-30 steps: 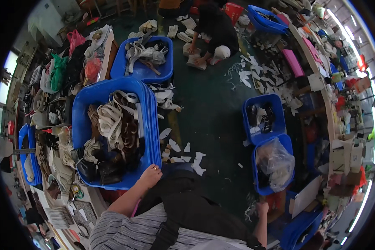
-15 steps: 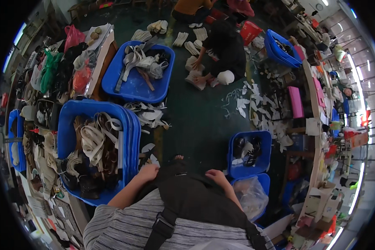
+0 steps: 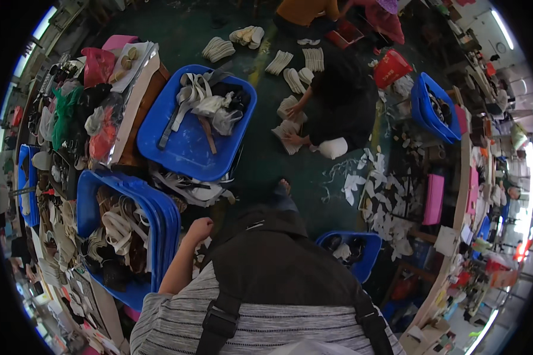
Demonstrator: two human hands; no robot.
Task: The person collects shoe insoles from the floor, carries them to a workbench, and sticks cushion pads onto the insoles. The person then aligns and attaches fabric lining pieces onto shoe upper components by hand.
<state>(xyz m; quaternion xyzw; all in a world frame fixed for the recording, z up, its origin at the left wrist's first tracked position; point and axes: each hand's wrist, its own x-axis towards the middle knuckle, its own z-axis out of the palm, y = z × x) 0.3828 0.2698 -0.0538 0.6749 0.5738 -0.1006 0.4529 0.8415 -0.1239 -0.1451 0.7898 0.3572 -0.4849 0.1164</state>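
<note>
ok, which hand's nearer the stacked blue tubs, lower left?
Left, as far as shows: left hand is just right of the stacked blue tubs, visibly apart; right hand isn't in view.

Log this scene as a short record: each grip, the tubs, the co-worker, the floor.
Left grip: no held item visible; nearest the stacked blue tubs
Right grip: out of view
Top tub of stack: cream straps among darker pieces
Tub ahead: blue, with pale straps inside
Lower-right tub: blue, partly hidden by the dark garment
Co-worker: crouching, both hands on pale stacks
Floor: white scraps strewn along the right side
</note>
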